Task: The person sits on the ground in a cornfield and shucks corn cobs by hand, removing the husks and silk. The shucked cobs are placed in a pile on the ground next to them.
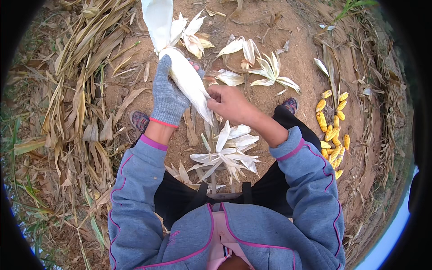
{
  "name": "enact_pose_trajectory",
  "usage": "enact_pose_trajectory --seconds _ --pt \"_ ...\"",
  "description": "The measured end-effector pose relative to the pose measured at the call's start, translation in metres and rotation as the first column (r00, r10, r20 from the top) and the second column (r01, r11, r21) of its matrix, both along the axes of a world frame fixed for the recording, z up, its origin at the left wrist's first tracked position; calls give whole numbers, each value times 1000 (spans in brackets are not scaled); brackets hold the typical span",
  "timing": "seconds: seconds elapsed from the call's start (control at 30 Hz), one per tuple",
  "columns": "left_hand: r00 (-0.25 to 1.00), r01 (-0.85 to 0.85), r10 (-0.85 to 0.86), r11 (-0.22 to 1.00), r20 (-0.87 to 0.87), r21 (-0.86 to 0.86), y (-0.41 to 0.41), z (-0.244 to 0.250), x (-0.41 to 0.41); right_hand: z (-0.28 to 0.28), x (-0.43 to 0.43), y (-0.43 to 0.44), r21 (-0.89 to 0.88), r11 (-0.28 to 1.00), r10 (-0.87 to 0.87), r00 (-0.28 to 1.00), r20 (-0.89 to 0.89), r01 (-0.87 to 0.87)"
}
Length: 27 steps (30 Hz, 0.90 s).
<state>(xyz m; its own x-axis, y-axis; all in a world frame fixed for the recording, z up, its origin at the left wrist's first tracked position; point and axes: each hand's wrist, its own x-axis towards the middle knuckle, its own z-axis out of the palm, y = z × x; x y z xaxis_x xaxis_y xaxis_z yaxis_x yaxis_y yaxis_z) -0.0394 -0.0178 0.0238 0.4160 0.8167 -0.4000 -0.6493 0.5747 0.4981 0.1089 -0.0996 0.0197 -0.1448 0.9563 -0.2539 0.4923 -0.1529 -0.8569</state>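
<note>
My left hand (170, 92), in a grey knitted glove with a red cuff edge, grips an ear of corn wrapped in pale husk (187, 77). One broad husk leaf (158, 20) stands away from its far end. My right hand (229, 104) is bare, its thumb and bent fingers at the near, pointed end of the husk on the right side. Whether the fingertips pinch the husk cannot be told. Below the hands, between my legs, lie several opened pale husks (222, 155).
Husked yellow corn ears (332, 135) lie in a loose pile on the soil at the right. Discarded husks (270, 72) are scattered ahead. Dry corn stalks and leaves (81, 74) cover the left side. My shoes (139, 120) flank the husks.
</note>
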Motion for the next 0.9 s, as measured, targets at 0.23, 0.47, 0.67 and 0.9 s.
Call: enact_pose_trajectory --seconds 0.23,0.47,0.67,0.9 --pt "999 -27 28 999 -37 17 1 -6 0 0 1 -1 21 998 52 992 118 -55" --pt "1000 22 -21 1000 -4 12 1 -7 -1 1 -6 -7 125 985 56 911 408 -117" --pt "998 46 -46 999 -49 11 -5 4 6 5 -3 -2 203 975 -40 828 560 -90" --pt "995 95 -92 994 -49 58 -4 -5 -3 -2 10 5 388 921 -133 953 272 18"
